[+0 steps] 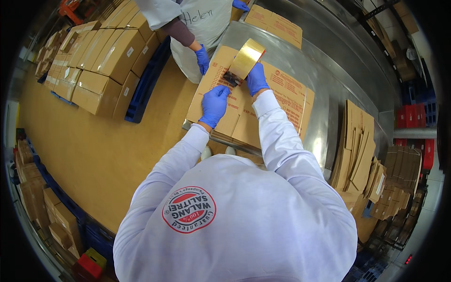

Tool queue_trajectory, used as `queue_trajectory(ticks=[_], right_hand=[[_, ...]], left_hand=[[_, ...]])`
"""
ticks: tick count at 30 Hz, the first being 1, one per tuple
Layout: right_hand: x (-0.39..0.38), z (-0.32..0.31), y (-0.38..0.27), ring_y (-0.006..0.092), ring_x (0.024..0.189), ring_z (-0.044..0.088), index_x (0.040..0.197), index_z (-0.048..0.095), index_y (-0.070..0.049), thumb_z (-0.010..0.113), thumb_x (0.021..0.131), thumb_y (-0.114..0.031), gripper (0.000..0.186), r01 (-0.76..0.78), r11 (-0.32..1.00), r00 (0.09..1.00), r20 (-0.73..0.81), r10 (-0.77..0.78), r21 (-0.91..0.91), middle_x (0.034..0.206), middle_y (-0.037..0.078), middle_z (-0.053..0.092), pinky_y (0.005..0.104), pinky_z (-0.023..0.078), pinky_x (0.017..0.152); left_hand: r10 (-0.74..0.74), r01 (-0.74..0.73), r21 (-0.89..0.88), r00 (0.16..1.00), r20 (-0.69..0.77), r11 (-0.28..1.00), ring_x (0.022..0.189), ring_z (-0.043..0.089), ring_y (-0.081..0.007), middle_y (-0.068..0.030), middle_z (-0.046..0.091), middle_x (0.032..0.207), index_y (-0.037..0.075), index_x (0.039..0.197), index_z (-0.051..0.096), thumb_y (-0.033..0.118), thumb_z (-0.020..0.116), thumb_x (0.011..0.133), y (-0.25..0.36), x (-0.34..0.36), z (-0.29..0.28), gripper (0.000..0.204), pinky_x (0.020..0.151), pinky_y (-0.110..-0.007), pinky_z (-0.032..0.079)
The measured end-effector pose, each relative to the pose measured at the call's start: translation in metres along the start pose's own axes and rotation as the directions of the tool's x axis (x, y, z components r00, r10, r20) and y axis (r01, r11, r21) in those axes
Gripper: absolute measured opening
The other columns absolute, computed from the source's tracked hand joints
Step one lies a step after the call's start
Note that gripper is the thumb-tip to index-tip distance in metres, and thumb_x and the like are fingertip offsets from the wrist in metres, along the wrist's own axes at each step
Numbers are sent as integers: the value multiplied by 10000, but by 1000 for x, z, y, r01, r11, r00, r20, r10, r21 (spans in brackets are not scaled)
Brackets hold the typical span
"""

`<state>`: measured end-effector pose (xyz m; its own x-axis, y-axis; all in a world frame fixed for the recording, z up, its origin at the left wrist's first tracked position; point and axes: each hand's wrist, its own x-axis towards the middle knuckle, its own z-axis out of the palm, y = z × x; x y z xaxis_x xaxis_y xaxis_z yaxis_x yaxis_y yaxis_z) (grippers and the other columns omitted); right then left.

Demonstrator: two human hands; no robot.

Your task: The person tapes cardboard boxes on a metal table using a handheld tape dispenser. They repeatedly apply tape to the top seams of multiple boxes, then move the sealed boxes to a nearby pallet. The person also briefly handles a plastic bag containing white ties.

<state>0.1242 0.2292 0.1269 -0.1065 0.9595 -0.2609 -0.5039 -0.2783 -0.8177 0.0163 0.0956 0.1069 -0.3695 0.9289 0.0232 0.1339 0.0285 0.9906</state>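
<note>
My right hand [256, 79], in a blue glove, is closed around a tape dispenser [231, 78] carrying a large roll of yellowish packing tape [247, 58]. The dispenser's dark head is low over a stack of flattened cardboard boxes [282, 101] with reddish print. My left hand [214, 106], also gloved in blue, is beside the dispenser head over the left part of the stack. Its fingers are curled together; what they pinch, if anything, is too small to make out.
Across the stack stands a co-worker in a white apron [197, 28], one blue-gloved hand [202, 59] at the cardboard's left edge. More cardboard [274, 26] lies farther along the metal table [324, 77]. Taped boxes [96, 91] sit on a blue pallet [143, 96]; folded cartons [354, 145] stand right.
</note>
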Motion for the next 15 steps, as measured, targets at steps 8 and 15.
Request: queue_trajectory(ticks=[8,15], right_hand=[[6,-49,-48,203,673,674,967,699,36,601,896,-247,308,98,766,987,-34,-154,-635,777,122,697,355,513,582],[43,-44,14,286,723,714,908,706,60,636,823,-273,351,146,596,938,-81,-337,-790,757,209,703,412,526,615]], left_hand=[[45,-44,-193,999,4,980,748,630,-149,-79,696,817,-25,921,689,126,611,927,3,-4,-6,170,709,-294,499],[101,-95,-116,994,49,989,738,608,-122,-64,683,798,-34,927,684,111,625,928,5,-6,-1,156,706,-278,496]])
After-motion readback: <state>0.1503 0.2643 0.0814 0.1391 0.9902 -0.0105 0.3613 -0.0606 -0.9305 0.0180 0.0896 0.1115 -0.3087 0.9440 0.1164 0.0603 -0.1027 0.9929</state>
